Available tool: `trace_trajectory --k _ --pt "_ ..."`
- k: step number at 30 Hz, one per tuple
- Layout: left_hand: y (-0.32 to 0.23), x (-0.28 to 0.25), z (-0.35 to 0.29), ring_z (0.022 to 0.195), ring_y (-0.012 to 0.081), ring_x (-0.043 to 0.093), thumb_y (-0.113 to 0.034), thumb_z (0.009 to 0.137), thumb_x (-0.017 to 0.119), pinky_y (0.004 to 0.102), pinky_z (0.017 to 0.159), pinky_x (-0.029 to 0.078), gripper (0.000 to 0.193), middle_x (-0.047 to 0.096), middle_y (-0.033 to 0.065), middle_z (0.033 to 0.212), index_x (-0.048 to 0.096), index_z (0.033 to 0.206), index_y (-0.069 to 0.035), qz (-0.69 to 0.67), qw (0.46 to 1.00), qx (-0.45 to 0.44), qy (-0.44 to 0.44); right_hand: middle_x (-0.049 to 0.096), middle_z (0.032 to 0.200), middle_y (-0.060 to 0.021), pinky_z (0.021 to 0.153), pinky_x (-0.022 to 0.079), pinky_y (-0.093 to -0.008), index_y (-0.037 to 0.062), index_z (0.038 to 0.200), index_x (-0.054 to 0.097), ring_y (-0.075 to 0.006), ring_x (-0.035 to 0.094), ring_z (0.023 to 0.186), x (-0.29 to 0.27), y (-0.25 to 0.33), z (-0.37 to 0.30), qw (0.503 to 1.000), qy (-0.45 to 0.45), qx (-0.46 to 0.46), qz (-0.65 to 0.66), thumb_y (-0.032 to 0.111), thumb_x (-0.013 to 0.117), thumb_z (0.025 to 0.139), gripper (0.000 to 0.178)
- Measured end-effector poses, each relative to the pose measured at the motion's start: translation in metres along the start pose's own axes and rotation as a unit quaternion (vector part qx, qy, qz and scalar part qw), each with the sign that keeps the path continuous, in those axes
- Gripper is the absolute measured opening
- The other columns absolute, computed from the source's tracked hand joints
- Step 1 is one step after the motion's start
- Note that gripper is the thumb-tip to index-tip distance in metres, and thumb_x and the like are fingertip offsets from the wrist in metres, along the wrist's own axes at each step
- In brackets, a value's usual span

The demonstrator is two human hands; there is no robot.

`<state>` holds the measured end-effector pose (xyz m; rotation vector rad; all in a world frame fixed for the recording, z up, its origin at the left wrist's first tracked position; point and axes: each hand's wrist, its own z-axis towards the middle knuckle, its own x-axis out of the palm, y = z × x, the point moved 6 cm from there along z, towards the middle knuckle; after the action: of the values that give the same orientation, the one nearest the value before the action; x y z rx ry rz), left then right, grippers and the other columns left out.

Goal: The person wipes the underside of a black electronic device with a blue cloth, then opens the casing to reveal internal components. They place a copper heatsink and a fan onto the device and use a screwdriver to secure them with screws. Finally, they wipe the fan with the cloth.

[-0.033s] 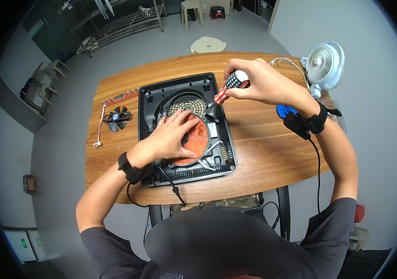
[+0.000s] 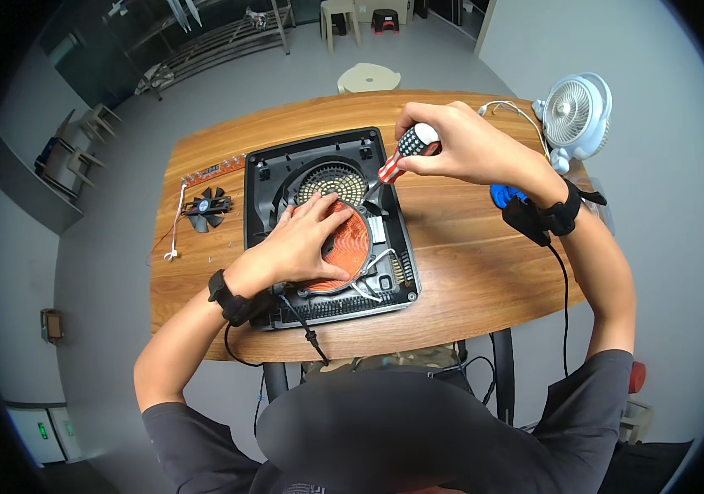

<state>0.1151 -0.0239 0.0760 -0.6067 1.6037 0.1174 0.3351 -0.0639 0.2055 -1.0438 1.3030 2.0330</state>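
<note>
Wooden tabletop point(image 2: 484, 263) in a grey-floored room, pale stool point(image 2: 368, 78) beyond the far edge. Sitting on it, left of centre, is a black plastic housing point(image 2: 315, 141), laid face down or at least gutted side up, with a copper-coloured coil disc point(image 2: 357, 247) in its nearer half and a round vent grille point(image 2: 329, 179) just beyond.

Left hand point(image 2: 304, 243) is spread over the coil, fingers fanned, grip not closed round anything, just resting on top. Right hand point(image 2: 475, 148) has its grip wrapped round the fat stars-and-stripes handle of a screwdriver point(image 2: 406, 155), shaft tilted down beside the coil's far right edge. Can't tell if the tip is seated in a screw.

Handling-wise, I'd guess the coil is the dense bit, fairly stiff, with windings that don't like being scratched. Take it by the outer rim and mind the white leads point(image 2: 385, 257) off its near right side, they look easy to tug loose. Housing is probably light and rigid, maybe a bit slidey on wood, so hold it by the side walls. Screwdriver handle looks chunky and easy to hang onto. Small black fan point(image 2: 207, 211) off to the left: hold the frame, not those thin blades.
</note>
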Motion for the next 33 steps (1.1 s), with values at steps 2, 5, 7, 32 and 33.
trace_trajectory --k 2,5,7,32,33 --pt "-0.002 -0.001 0.0 0.151 0.0454 0.029 -0.052 0.069 0.09 0.0642 0.118 0.031 0.105 0.029 0.0199 0.163 0.042 0.155 -0.014 0.004 1.0 -0.004 0.001 0.071 0.082 -0.0166 0.067 0.056 -0.0347 -0.0008 0.103 0.064 -0.0267 0.072 0.074 0.003 0.001 0.005 1.0 0.006 -0.009 0.005 0.025 0.08 0.087 0.034" --pt "0.0 0.0 -0.001 0.151 0.0456 0.028 -0.051 0.068 0.091 0.0642 0.118 0.03 0.105 0.029 0.0196 0.163 0.043 0.154 -0.014 -0.005 1.0 -0.009 -0.006 0.071 0.081 -0.0192 0.068 0.056 -0.0374 -0.0023 0.101 0.065 -0.0326 0.071 0.075 0.004 0.007 0.009 1.0 0.012 -0.01 0.004 0.026 0.079 0.085 0.036" --pt "-0.002 -0.001 -0.002 0.152 0.0456 0.026 -0.051 0.068 0.091 0.0652 0.119 0.029 0.106 0.029 0.0192 0.164 0.043 0.154 -0.014 -0.01 1.0 -0.024 -0.001 0.071 0.081 -0.0191 0.068 0.056 -0.0374 -0.0022 0.101 0.065 -0.0327 0.071 0.075 0.006 0.006 0.01 1.0 0.017 -0.012 0.005 0.026 0.08 0.085 0.036" --pt "0.001 0.0 -0.001 0.153 0.044 0.025 -0.056 0.067 0.089 0.0662 0.119 0.028 0.108 0.028 0.0186 0.164 0.042 0.155 -0.015 -0.008 1.0 -0.018 0.001 0.072 0.08 -0.0222 0.069 0.057 -0.04 -0.0042 0.105 0.066 -0.0346 0.073 0.077 0.02 0.018 0.026 0.996 0.076 0.003 -0.05 0.026 0.08 0.084 0.039" --pt "0.001 0.001 -0.001 0.153 0.044 0.025 -0.056 0.067 0.089 0.0662 0.119 0.028 0.108 0.028 0.0187 0.164 0.042 0.155 -0.015 -0.008 1.0 -0.017 0.0 0.072 0.081 -0.0224 0.07 0.058 -0.0403 -0.0043 0.105 0.067 -0.035 0.073 0.077 0.021 0.02 0.028 0.994 0.084 0.003 -0.066 0.026 0.08 0.084 0.039"
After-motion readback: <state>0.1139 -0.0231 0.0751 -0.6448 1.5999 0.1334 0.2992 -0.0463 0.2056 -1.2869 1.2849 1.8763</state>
